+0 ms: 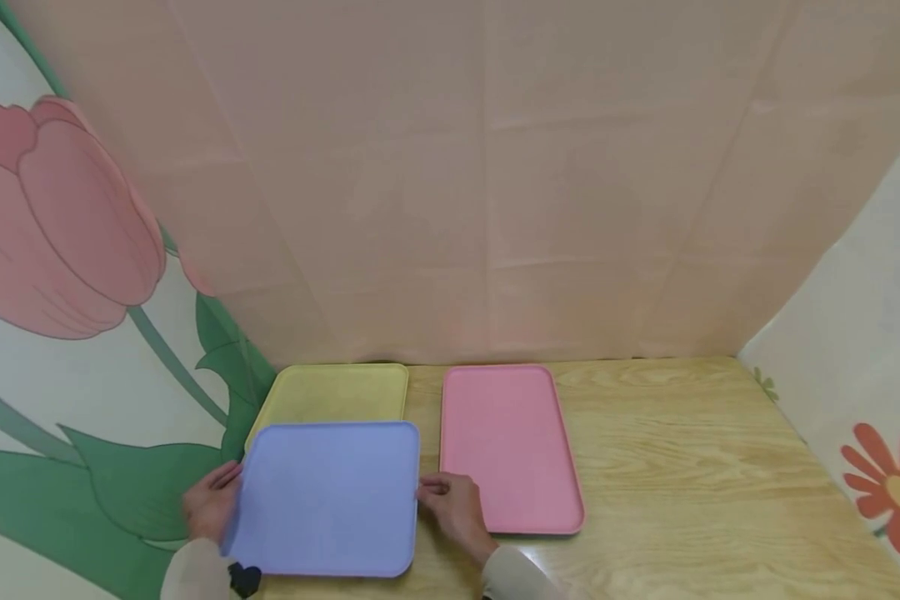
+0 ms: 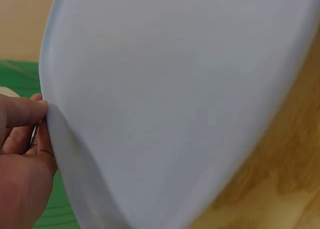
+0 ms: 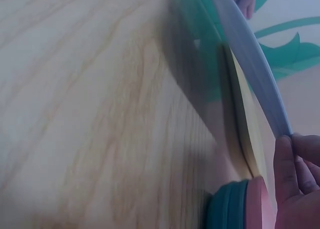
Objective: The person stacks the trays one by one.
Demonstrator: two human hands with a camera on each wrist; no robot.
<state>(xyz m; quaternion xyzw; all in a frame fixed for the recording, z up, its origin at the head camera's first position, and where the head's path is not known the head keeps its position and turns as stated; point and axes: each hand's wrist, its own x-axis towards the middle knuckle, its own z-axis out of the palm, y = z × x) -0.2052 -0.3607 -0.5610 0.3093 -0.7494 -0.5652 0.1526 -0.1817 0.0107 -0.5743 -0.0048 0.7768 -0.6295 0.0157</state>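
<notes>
L hand pinched the left edge of the blue tray, & R hand pinched its right edge. The tray was held above the wooden tbl, hiding part of the yellow tray. The pink tray lay near R hand, w/ teal layers under it.
</notes>
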